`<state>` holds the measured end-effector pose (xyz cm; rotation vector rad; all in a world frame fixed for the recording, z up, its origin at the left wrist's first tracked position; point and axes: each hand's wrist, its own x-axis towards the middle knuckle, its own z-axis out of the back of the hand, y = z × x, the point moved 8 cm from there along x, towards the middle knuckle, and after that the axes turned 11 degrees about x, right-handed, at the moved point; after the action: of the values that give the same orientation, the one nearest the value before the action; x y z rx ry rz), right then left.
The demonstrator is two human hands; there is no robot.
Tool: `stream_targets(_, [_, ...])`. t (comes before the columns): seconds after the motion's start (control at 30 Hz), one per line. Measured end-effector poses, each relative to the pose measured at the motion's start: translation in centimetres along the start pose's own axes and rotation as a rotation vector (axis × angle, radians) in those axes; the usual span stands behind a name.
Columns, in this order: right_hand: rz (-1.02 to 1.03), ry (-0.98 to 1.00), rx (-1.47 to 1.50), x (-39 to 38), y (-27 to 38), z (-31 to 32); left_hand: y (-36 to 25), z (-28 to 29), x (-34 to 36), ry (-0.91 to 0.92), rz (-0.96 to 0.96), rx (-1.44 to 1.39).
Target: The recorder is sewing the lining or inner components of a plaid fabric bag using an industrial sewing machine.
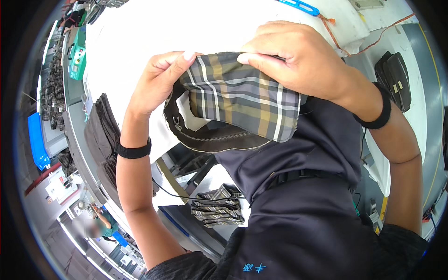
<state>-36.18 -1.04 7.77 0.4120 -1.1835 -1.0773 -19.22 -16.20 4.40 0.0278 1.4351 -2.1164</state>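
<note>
Between both hands hangs a plaid fabric piece (242, 95) in grey, tan and white, held up in front of my dark apron. Along its lower side curves a dark brown band with a metal zipper (219, 138); the zipper pull (177, 122) shows at the left end. My left hand (161, 77) pinches the upper left corner, thumb on top. My right hand (289, 56) grips the upper edge farther right, with its thumb on the plaid and its fingers behind. What the fingers do behind the fabric is hidden.
A white table (140, 28) lies beyond my hands. Stacked dark fabric pieces (105, 130) sit at the left, folded plaid pieces (217, 207) below. Dark pouches (394, 79) lie at the right. A blue tool (301, 6) with orange cord is at the top; a person stands far off, lower left.
</note>
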Motion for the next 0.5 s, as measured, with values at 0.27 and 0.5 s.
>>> stream_targets(0.27, [0.022,0.017,-0.05,-0.4,2.1,1.1,-4.6,0.6,-2.4,-0.224,-0.329,0.33])
stream_targets(0.5, [0.318,0.038,-0.32,-1.2,6.6,1.3,-11.4,-1.4,-5.1,-0.44,-0.654,0.919])
